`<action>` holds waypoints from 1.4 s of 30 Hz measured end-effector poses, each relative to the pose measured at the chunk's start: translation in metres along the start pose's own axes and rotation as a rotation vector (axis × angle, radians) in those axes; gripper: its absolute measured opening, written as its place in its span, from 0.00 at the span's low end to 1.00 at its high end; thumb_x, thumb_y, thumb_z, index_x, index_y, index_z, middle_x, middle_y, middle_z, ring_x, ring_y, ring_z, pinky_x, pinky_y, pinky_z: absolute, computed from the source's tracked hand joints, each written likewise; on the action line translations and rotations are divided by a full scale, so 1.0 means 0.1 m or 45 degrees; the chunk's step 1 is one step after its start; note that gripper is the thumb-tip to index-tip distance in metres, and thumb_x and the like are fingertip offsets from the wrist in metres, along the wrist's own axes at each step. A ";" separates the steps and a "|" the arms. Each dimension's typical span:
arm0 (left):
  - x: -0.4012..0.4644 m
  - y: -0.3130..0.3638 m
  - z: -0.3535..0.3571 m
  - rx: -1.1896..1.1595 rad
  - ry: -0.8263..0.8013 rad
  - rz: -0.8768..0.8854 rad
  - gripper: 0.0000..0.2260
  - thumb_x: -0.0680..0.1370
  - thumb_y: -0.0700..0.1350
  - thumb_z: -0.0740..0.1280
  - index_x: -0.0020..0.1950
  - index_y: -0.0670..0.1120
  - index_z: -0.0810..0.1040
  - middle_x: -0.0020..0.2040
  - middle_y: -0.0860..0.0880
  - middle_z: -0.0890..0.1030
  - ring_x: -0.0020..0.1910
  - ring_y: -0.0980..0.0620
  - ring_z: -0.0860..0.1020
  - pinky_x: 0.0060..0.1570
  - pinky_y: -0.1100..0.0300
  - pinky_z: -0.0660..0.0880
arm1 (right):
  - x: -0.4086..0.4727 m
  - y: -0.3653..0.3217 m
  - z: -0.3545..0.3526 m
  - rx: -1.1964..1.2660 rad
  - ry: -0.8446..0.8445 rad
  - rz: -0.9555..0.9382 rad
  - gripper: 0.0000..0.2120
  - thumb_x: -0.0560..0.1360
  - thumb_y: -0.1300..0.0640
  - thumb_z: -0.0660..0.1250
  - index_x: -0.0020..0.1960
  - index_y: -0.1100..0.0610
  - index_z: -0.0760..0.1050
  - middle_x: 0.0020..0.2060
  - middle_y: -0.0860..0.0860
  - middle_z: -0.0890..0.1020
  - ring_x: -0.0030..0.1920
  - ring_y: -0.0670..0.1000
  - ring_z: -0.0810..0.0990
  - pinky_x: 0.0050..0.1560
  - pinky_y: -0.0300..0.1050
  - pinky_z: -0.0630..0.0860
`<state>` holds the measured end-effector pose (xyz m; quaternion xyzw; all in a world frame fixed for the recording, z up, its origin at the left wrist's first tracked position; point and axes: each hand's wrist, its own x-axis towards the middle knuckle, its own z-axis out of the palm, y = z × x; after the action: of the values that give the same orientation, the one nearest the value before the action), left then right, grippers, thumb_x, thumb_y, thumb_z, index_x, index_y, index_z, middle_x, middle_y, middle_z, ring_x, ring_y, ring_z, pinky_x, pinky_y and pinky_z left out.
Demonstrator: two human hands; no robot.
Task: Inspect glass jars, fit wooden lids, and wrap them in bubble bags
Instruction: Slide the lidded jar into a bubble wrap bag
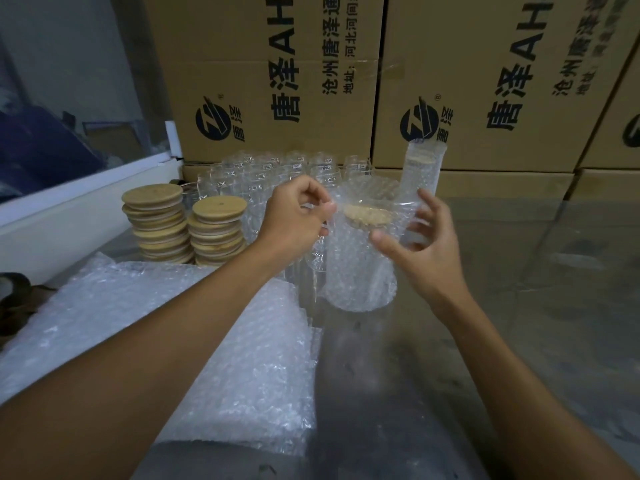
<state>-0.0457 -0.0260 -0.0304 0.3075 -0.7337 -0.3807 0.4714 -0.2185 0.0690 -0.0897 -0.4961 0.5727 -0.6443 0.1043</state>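
Nearest to me, on the left, a pile of flat bubble bags (180, 341) lies on the grey table (519, 341), and my left forearm crosses over it. Beyond the pile stands the jar (360, 271), upright on the table and already inside a bubble bag (362, 289), with its wooden lid (367, 213) showing through the plastic at the top. My left hand (294, 223) has its fingers curled and pinches the bag's open edge at the jar's left shoulder. My right hand (420, 237) is spread, fingers loosely bent, at the right side of the bag's mouth; the thumb looks to touch the plastic, but I cannot tell whether the fingers grip it. To the left, past my left hand, two stacks of lids (183, 228) sit side by side, the left stack a little taller. Behind them a cluster of bare jars (277, 171) stands in rows. To the right of those, a wrapped jar (422, 168) stands upright, well clear of my hands. At the back is a wall of brown cartons (277, 81), each printed in black with a round logo, the large characters 唐泽 followed by "AH", and smaller lines reading 沧州唐泽 and 地址:河北河间; the remaining print is cut off or blurred.
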 end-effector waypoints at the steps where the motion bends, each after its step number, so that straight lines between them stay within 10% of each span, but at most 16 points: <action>1: 0.00 -0.01 0.01 -0.030 0.011 -0.014 0.06 0.78 0.35 0.70 0.45 0.44 0.75 0.47 0.41 0.82 0.44 0.44 0.83 0.42 0.51 0.84 | -0.01 0.06 0.00 -0.024 -0.158 0.061 0.48 0.60 0.37 0.83 0.73 0.42 0.62 0.66 0.40 0.73 0.64 0.42 0.75 0.65 0.43 0.73; 4: 0.00 -0.01 0.03 -0.095 -0.012 -0.041 0.07 0.78 0.37 0.71 0.48 0.46 0.74 0.47 0.43 0.81 0.42 0.49 0.82 0.41 0.54 0.83 | -0.05 0.19 0.06 0.031 -0.342 0.150 0.44 0.60 0.47 0.83 0.72 0.51 0.70 0.62 0.42 0.81 0.59 0.42 0.81 0.59 0.37 0.78; 9: -0.03 -0.07 0.08 -0.061 -0.397 -0.254 0.32 0.64 0.52 0.81 0.64 0.53 0.72 0.62 0.54 0.76 0.60 0.53 0.76 0.61 0.51 0.76 | -0.06 0.17 0.09 0.252 -0.051 0.062 0.19 0.71 0.50 0.76 0.58 0.56 0.81 0.44 0.45 0.86 0.42 0.44 0.81 0.43 0.36 0.75; 13: -0.04 -0.11 0.17 -0.070 -0.382 -0.187 0.23 0.67 0.49 0.81 0.57 0.51 0.77 0.58 0.54 0.80 0.58 0.53 0.79 0.58 0.53 0.77 | -0.05 0.09 0.08 0.362 0.074 -0.030 0.02 0.77 0.61 0.73 0.49 0.57 0.83 0.35 0.48 0.81 0.34 0.43 0.75 0.35 0.37 0.72; 17: -0.02 -0.06 0.23 -0.008 -0.295 -0.126 0.13 0.69 0.51 0.80 0.50 0.53 0.81 0.48 0.58 0.82 0.45 0.63 0.81 0.41 0.69 0.75 | -0.04 0.06 0.09 0.366 0.113 -0.023 0.02 0.79 0.63 0.70 0.49 0.62 0.81 0.35 0.52 0.79 0.33 0.42 0.76 0.35 0.37 0.76; 21: 0.01 -0.02 0.25 -0.023 -0.086 -0.165 0.11 0.72 0.46 0.77 0.47 0.41 0.82 0.47 0.43 0.84 0.48 0.44 0.83 0.52 0.50 0.78 | -0.07 0.12 0.14 0.320 0.164 0.031 0.08 0.78 0.58 0.73 0.54 0.54 0.76 0.42 0.50 0.80 0.39 0.45 0.78 0.43 0.41 0.78; 25: 0.03 -0.02 0.27 0.044 -0.021 -0.152 0.14 0.74 0.47 0.75 0.45 0.36 0.78 0.38 0.47 0.73 0.37 0.50 0.71 0.40 0.56 0.68 | -0.12 0.22 0.20 0.146 0.271 -0.011 0.10 0.77 0.53 0.74 0.43 0.53 0.73 0.35 0.45 0.77 0.34 0.43 0.74 0.41 0.40 0.73; 32: 0.13 -0.02 0.25 0.177 -0.105 -0.384 0.21 0.73 0.57 0.74 0.58 0.44 0.77 0.53 0.46 0.81 0.53 0.46 0.80 0.53 0.52 0.78 | -0.26 0.33 0.36 0.048 -0.028 0.037 0.19 0.78 0.43 0.70 0.66 0.43 0.71 0.58 0.34 0.78 0.58 0.30 0.76 0.53 0.27 0.72; 37: 0.10 -0.03 0.24 0.145 -0.210 -0.293 0.21 0.69 0.59 0.76 0.46 0.47 0.71 0.40 0.49 0.75 0.38 0.49 0.75 0.41 0.53 0.75 | -0.29 0.23 0.41 0.059 -0.199 -0.075 0.37 0.72 0.38 0.74 0.75 0.35 0.58 0.67 0.25 0.68 0.69 0.29 0.67 0.61 0.22 0.66; 42: 0.01 0.00 0.24 0.244 -0.474 -0.116 0.29 0.68 0.66 0.74 0.62 0.55 0.69 0.57 0.55 0.76 0.54 0.54 0.77 0.53 0.54 0.77 | -0.29 0.13 0.42 0.046 -0.180 -0.180 0.29 0.81 0.50 0.68 0.73 0.31 0.56 0.68 0.24 0.67 0.69 0.29 0.66 0.67 0.28 0.67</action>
<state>-0.0689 -0.0205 -0.0360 0.3082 -0.8263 -0.3804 0.2785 -0.1784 0.0590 -0.1215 -0.5774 0.5157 -0.6237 0.1077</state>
